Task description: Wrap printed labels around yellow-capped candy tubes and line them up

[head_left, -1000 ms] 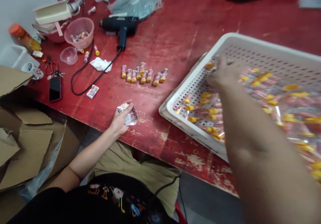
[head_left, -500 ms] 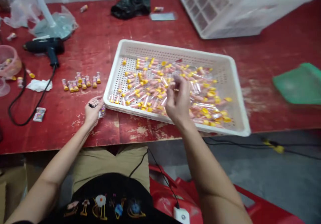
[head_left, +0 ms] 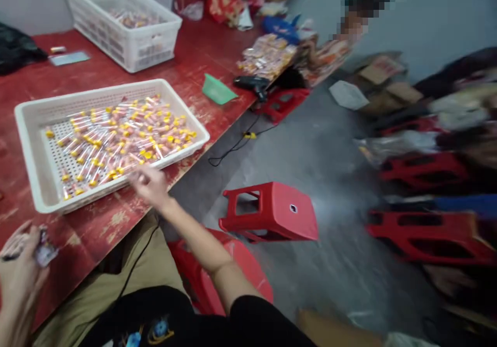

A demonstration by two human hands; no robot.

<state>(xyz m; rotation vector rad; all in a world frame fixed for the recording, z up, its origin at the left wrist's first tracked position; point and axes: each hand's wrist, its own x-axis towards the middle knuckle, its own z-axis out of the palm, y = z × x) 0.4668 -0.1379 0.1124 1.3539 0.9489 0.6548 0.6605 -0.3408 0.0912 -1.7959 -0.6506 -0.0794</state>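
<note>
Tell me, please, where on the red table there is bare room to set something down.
Bare table lies between the shallow tray and the deep basket, and between the tray and the green scoop. A narrow strip runs along the near edge, between the left hand and the right hand. The far right end is crowded with packets.

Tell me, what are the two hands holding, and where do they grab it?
The left hand grips a small clear packet by its end, fingers wrapped around. The right hand sits at the white tray's front rim; too blurry to tell if it holds anything.
</note>
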